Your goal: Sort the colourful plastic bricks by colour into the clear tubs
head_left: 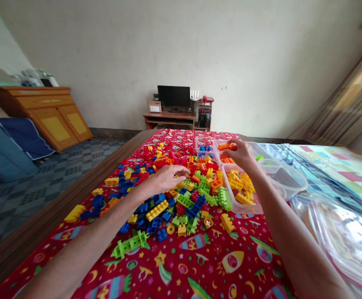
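Note:
My right hand (241, 154) reaches over a clear plastic container at the back right. Its fingers are closed on an orange toy brick (226, 146), and more orange bricks (228, 160) lie just below. My left hand (168, 179) hovers above the loose pile of toy bricks (185, 201), its fingers loosely stretched and no brick visible in them. Blue, yellow, green, red and orange pieces make up the pile. Yellow bricks (241, 185) fill the nearer clear container (246, 209). A long green piece (131, 245) lies at the front of the pile.
Farther back, a clear container (201, 141) holds blue bricks (205, 149). Right of the yellow bricks stands another clear container (302, 182); stacked clear lids (349, 236) lie nearer me. The red patterned cloth (174, 274) covers the table. A monitor (173, 97) stands by the far wall.

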### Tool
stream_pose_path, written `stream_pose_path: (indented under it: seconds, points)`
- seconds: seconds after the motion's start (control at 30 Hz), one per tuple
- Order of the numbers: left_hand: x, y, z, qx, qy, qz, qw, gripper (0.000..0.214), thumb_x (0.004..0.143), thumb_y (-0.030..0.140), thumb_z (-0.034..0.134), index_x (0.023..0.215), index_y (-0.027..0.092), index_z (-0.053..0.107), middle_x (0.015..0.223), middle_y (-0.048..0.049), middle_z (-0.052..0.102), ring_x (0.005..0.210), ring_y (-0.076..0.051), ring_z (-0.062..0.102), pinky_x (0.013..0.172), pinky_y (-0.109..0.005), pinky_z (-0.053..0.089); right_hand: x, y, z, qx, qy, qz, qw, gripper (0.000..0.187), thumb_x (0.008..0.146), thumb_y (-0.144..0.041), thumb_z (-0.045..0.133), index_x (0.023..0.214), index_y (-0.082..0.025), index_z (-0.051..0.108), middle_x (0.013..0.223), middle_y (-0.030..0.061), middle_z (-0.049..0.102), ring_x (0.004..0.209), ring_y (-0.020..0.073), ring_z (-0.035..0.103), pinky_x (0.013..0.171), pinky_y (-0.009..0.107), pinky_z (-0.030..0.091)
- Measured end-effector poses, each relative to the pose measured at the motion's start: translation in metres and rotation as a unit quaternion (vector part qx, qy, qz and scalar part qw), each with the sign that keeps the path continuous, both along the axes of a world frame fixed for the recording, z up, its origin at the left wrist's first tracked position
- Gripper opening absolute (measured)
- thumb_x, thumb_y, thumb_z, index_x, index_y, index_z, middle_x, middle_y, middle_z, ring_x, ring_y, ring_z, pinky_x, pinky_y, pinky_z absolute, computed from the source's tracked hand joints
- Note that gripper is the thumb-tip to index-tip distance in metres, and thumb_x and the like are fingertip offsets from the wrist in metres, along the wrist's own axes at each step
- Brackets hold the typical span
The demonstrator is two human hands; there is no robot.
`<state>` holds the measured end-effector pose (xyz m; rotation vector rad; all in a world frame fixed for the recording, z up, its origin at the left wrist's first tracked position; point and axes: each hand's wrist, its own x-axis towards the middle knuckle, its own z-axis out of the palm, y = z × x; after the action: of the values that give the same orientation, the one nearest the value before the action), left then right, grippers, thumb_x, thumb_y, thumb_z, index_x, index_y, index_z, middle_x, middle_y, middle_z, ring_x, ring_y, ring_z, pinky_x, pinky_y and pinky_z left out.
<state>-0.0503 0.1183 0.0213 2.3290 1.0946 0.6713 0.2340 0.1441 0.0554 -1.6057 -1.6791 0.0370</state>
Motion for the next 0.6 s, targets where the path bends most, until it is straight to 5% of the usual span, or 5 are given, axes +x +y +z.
stream_pose_path:
  seconds: [0.33, 0.6]
  points:
    - [0.008, -0.013, 0.001, 0.053, 0.069, -0.020, 0.996, 0.028, 0.083, 0.028, 0.051, 0.103, 0.018, 0.068, 0.103, -0.0057, 0.071, 0.092, -0.018, 0.066, 0.081, -0.026, 0.050, 0.025, 0.058, -0.003, -0.059, -0.111, -0.082, 0.989, 0.039, 0.076, -0.019, 0.047, 0.109, -0.006, 0.065, 0.103, 0.0189, 0.066, 0.099, 0.0274, 0.058, 0.086, 0.037, 0.043]
    - [0.002, -0.019, 0.011, 0.057, 0.122, -0.055, 0.989, 0.031, 0.083, 0.026, 0.055, 0.112, 0.021, 0.065, 0.111, -0.0051, 0.069, 0.100, -0.019, 0.064, 0.087, -0.026, 0.046, 0.017, 0.038, 0.009, -0.021, 0.038, -0.034, 0.998, 0.036, 0.078, -0.021, 0.046, 0.105, -0.010, 0.069, 0.087, 0.0119, 0.071, 0.083, 0.0219, 0.066, 0.080, 0.035, 0.049]
